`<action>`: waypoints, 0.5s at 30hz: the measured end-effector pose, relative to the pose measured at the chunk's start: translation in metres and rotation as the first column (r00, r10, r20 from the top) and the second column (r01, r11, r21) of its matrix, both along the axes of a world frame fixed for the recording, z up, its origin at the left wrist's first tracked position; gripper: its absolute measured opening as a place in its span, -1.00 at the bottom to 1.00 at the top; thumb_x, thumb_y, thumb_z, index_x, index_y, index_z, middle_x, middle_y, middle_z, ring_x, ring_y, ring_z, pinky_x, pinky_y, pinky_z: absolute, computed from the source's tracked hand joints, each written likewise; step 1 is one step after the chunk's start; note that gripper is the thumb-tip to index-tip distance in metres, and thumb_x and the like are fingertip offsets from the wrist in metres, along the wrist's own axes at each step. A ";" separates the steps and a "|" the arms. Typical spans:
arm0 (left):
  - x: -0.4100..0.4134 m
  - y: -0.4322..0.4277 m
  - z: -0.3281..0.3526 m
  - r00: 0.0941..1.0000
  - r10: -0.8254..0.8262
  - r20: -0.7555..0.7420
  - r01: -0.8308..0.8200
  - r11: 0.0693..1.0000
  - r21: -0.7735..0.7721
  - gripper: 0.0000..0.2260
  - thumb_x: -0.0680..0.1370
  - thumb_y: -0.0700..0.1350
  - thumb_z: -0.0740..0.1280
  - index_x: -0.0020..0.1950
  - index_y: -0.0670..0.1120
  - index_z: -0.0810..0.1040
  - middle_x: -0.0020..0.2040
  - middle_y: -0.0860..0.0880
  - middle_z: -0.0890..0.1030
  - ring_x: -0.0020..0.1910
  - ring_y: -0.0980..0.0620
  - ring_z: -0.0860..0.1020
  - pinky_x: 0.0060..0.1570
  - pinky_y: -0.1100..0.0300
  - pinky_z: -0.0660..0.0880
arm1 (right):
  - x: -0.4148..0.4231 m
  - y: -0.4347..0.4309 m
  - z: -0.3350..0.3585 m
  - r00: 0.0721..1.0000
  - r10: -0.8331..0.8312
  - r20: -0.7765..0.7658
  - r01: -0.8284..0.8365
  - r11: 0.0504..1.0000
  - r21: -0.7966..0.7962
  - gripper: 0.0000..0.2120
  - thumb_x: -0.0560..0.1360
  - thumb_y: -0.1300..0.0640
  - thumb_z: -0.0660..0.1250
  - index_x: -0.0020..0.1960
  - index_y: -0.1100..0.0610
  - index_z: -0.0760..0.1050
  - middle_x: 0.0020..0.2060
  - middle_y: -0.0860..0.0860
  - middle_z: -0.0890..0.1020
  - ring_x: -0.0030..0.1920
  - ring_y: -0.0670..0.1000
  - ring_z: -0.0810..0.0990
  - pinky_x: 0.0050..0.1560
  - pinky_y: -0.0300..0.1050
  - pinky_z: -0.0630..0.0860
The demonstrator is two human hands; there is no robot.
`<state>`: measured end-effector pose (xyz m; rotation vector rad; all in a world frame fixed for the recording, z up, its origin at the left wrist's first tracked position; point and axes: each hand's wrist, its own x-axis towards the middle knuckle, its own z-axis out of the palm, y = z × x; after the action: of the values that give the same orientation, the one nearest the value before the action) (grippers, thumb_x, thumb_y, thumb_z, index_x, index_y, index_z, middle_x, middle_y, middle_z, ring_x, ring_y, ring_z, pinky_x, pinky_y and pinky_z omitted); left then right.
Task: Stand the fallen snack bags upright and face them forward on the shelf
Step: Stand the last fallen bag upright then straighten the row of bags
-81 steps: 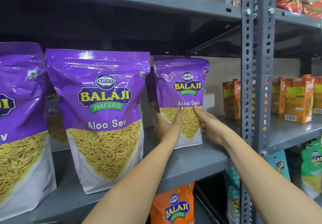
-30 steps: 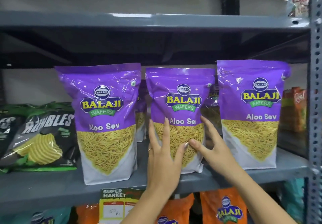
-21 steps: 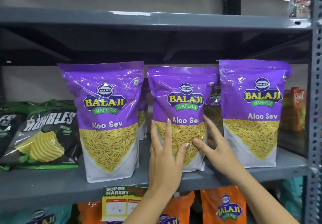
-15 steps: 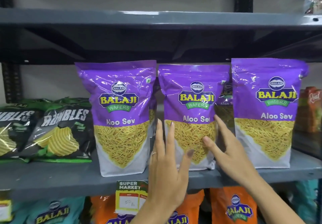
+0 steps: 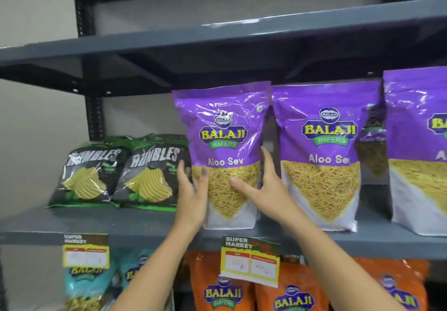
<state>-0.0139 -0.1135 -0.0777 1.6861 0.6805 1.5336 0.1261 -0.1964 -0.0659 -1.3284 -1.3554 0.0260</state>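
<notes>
left hand point(image 5: 191, 195) + right hand point(image 5: 264, 189) press purple bag point(image 5: 225, 127) on 2 sides, fingers straight; bag upright on shelf point(image 5: 116, 224), label forward.

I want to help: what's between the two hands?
The head view shows an upright purple Aloo Sev bag between the left hand and right hand.

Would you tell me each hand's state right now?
Left hand: open, pressing the left edge of the Aloo Sev bag.
Right hand: open, pressing its right edge.
</notes>
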 end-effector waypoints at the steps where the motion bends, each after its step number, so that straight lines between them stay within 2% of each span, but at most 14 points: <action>1: 0.004 0.003 0.001 0.998 -0.056 0.025 0.056 0.998 -0.034 -0.26 0.46 0.24 0.17 0.55 -0.06 0.07 0.53 -0.09 0.28 0.48 0.00 0.30 0.48 -0.04 0.23 | 0.001 0.006 -0.002 0.999 0.036 -0.035 -0.037 0.999 -0.017 0.03 0.29 -0.17 0.51 0.55 -0.05 -0.04 0.39 -0.18 0.41 0.29 -0.30 0.41 0.21 -0.46 0.27; 3: 0.013 0.005 0.001 0.989 -0.122 0.088 0.127 0.991 -0.052 -0.44 0.54 0.12 0.22 0.47 -0.08 0.22 0.41 -0.11 0.45 0.35 -0.03 0.46 0.39 -0.09 0.36 | 0.006 0.014 -0.006 0.996 0.050 -0.072 -0.050 0.999 0.005 0.04 0.26 -0.15 0.54 0.54 -0.07 -0.01 0.26 -0.29 0.46 0.09 -0.49 0.45 0.11 -0.59 0.30; 5: 0.018 0.007 -0.001 0.985 -0.144 0.095 0.150 0.987 -0.061 -0.52 0.55 0.09 0.24 0.40 -0.07 0.31 0.33 -0.09 0.52 0.26 0.00 0.53 0.30 -0.07 0.45 | 0.011 0.016 -0.009 0.993 0.047 -0.112 -0.041 0.998 0.053 0.04 0.24 -0.10 0.57 0.53 -0.03 0.03 0.25 -0.33 0.41 0.13 -0.58 0.36 0.16 -0.58 0.28; 7: 0.021 0.006 -0.003 0.984 -0.144 0.101 0.149 0.987 -0.052 -0.61 0.54 0.10 0.24 0.32 0.00 0.35 0.28 -0.05 0.55 0.15 0.14 0.56 0.15 0.13 0.52 | 0.014 0.016 -0.009 0.990 0.050 -0.132 -0.043 0.997 0.059 0.06 0.22 -0.14 0.57 0.53 -0.02 0.04 0.37 -0.22 0.38 0.33 -0.37 0.35 0.33 -0.39 0.27; 8: 0.023 0.006 -0.004 0.983 -0.146 0.113 0.152 0.988 -0.042 -0.63 0.52 0.12 0.23 0.29 0.05 0.35 0.24 -0.03 0.56 0.10 0.21 0.56 0.07 0.23 0.51 | 0.016 0.016 -0.009 0.989 0.062 -0.134 -0.054 0.997 0.059 0.07 0.21 -0.17 0.55 0.54 -0.03 0.03 0.42 -0.14 0.38 0.39 -0.24 0.35 0.39 -0.27 0.27; 9: 0.023 0.004 -0.004 0.982 -0.143 0.122 0.149 0.988 -0.042 -0.61 0.49 0.16 0.23 0.28 0.07 0.34 0.22 -0.01 0.57 0.07 0.25 0.55 0.02 0.28 0.51 | 0.017 0.016 -0.010 0.989 0.070 -0.133 -0.063 0.996 0.057 0.07 0.22 -0.17 0.55 0.54 -0.05 0.01 0.44 -0.11 0.37 0.41 -0.17 0.35 0.39 -0.24 0.27; 10: 0.024 0.004 -0.005 0.982 -0.139 0.131 0.144 0.989 -0.032 -0.55 0.45 0.20 0.22 0.29 0.07 0.34 0.22 0.00 0.57 0.07 0.24 0.56 0.03 0.27 0.52 | 0.017 0.017 -0.010 0.988 0.077 -0.131 -0.070 0.996 0.058 0.06 0.24 -0.14 0.55 0.54 -0.06 0.00 0.44 -0.11 0.36 0.41 -0.15 0.34 0.36 -0.28 0.26; 12: 0.024 0.002 -0.005 0.983 -0.143 0.117 0.148 0.989 -0.029 -0.43 0.41 0.24 0.20 0.36 0.01 0.32 0.25 -0.03 0.55 0.15 0.10 0.56 0.15 0.10 0.52 | 0.016 0.018 -0.011 0.989 0.072 -0.129 -0.066 0.997 0.051 0.03 0.29 -0.08 0.55 0.55 -0.06 -0.02 0.45 -0.15 0.33 0.41 -0.18 0.32 0.28 -0.45 0.24; 14: 0.023 0.001 -0.004 0.984 -0.139 0.107 0.142 0.990 -0.024 -0.39 0.41 0.25 0.20 0.39 -0.01 0.30 0.28 -0.05 0.53 0.21 0.00 0.54 0.23 -0.02 0.49 | 0.016 0.019 -0.013 0.989 0.070 -0.130 -0.062 0.996 0.064 0.02 0.30 -0.08 0.54 0.55 -0.08 -0.02 0.43 -0.20 0.31 0.40 -0.23 0.30 0.15 -0.64 0.20; 15: 0.022 -0.002 -0.002 0.987 -0.130 0.095 0.133 0.991 -0.033 -0.41 0.42 0.24 0.20 0.38 -0.01 0.30 0.28 -0.05 0.53 0.22 -0.01 0.54 0.24 -0.03 0.49 | 0.015 0.018 -0.011 0.989 0.061 -0.135 -0.053 0.997 0.058 0.02 0.30 -0.10 0.54 0.55 -0.09 -0.03 0.42 -0.21 0.31 0.39 -0.24 0.30 0.12 -0.67 0.19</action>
<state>0.0079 -0.1151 -0.0796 1.5884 0.5369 1.4859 0.1415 -0.1786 -0.0771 -1.2201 -1.2686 0.1169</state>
